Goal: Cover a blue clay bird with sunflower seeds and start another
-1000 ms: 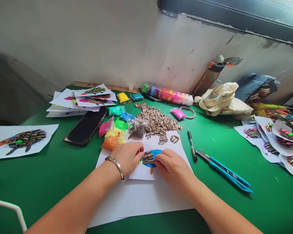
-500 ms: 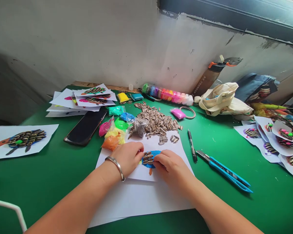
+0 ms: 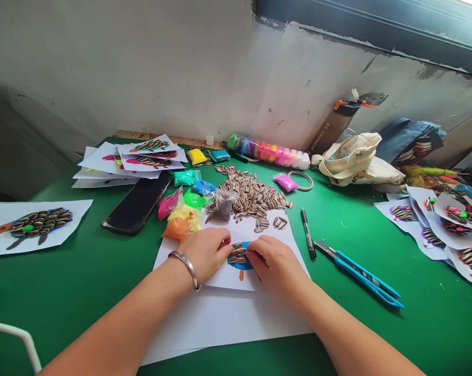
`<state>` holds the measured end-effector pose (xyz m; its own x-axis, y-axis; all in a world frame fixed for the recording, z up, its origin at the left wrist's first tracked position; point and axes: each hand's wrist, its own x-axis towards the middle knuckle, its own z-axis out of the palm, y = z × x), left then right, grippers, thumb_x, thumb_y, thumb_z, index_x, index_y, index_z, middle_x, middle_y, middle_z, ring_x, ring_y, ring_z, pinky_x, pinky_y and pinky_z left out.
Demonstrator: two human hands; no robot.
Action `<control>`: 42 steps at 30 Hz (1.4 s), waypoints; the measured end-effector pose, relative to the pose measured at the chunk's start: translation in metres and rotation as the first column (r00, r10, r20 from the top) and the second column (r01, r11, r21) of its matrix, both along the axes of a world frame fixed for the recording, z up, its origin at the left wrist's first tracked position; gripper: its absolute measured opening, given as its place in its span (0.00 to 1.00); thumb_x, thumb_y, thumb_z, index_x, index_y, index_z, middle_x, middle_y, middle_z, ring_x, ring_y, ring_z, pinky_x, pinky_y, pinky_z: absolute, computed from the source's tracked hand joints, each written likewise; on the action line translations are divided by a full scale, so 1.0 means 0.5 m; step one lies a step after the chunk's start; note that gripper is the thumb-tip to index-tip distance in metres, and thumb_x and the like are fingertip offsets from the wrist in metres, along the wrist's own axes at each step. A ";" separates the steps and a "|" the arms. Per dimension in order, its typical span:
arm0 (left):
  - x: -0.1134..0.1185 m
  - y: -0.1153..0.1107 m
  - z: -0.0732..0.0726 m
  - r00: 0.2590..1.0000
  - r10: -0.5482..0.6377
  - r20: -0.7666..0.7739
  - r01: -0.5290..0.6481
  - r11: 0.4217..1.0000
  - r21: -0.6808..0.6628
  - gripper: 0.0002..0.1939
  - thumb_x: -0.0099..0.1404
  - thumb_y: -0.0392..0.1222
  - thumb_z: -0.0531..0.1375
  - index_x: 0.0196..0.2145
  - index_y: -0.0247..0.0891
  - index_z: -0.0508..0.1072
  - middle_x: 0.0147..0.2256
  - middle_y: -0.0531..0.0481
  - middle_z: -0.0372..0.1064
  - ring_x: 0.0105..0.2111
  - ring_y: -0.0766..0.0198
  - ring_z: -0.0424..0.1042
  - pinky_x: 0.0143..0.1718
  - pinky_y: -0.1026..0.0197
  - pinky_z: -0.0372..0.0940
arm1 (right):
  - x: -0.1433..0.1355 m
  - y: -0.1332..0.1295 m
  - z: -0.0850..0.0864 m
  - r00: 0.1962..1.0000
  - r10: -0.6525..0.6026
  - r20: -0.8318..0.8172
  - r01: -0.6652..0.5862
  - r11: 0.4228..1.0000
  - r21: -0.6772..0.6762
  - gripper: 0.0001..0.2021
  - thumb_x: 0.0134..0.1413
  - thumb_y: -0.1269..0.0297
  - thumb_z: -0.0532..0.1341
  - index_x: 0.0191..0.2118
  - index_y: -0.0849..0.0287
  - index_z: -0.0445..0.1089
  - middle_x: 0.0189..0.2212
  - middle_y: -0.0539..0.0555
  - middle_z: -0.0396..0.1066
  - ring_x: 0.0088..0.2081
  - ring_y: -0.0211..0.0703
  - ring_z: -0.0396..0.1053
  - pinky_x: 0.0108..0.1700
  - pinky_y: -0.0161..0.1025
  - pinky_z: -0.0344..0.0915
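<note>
Head view, and both hands close in over a small white sheet [image 3: 223, 282]! The left hand [image 3: 206, 253] curls, thumb and forefinger nearly together; the right hand [image 3: 280, 261] bends its fingers into a narrow pinch. Is a seed between either set of tips? Cannot tell, they hide it. Between the two sets of fingers lies the blue shape [image 3: 243, 266], striped seeds [image 3: 239, 254] laid across it.

On to the containers: just beyond the left fingers sits a clear bag of orange material [image 3: 176, 228], a pale yellow bag [image 3: 188, 214] crowding it, a pink bag [image 3: 169, 204] farther left. Straight past the gap between the fingers, there's a grey bag [image 3: 223, 205], right against the seed heap [image 3: 255, 193]. Farther out comes a long clear pack [image 3: 273, 152], a row of colours inside, red through white. Well beyond the right fingers, a cream cloth bag [image 3: 347, 162] shows bits of blue in its mouth, and behind it leans a brown bottle [image 3: 332, 130], contents impossible to make out.
</note>
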<state>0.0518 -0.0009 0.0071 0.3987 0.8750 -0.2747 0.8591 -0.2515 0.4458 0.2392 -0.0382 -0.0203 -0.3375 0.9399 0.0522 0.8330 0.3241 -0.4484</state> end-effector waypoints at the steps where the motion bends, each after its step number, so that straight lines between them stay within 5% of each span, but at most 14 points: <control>1: 0.000 0.000 0.001 1.000 0.002 -0.002 -0.002 1.000 -0.002 0.08 0.62 0.44 0.51 0.30 0.41 0.68 0.30 0.50 0.69 0.30 0.60 0.66 0.27 0.61 0.54 | 0.000 0.000 -0.001 1.000 0.000 0.003 0.000 1.000 0.000 0.09 0.57 0.72 0.55 0.27 0.60 0.68 0.25 0.50 0.63 0.28 0.38 0.60 0.30 0.33 0.51; 17: -0.004 0.002 0.003 1.000 -0.013 0.024 0.015 0.998 -0.062 0.09 0.57 0.49 0.57 0.31 0.42 0.68 0.29 0.53 0.66 0.28 0.62 0.63 0.26 0.62 0.51 | 0.012 0.000 -0.003 0.986 -0.018 -0.168 0.008 0.998 -0.057 0.08 0.57 0.71 0.55 0.28 0.60 0.68 0.24 0.50 0.63 0.25 0.35 0.61 0.28 0.32 0.55; 42: -0.002 0.006 -0.009 1.000 -0.019 0.015 0.019 0.999 -0.032 0.05 0.59 0.44 0.55 0.31 0.42 0.67 0.30 0.52 0.67 0.29 0.61 0.64 0.27 0.62 0.52 | 0.009 0.000 0.000 0.984 -0.018 -0.176 0.005 0.997 -0.070 0.09 0.56 0.73 0.55 0.27 0.60 0.69 0.24 0.50 0.63 0.24 0.35 0.61 0.27 0.32 0.55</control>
<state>0.0509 0.0019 0.0027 0.4196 0.8580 -0.2964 0.8474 -0.2532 0.4667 0.2435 -0.0380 -0.0201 -0.3180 0.9471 0.0444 0.7424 0.2779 -0.6096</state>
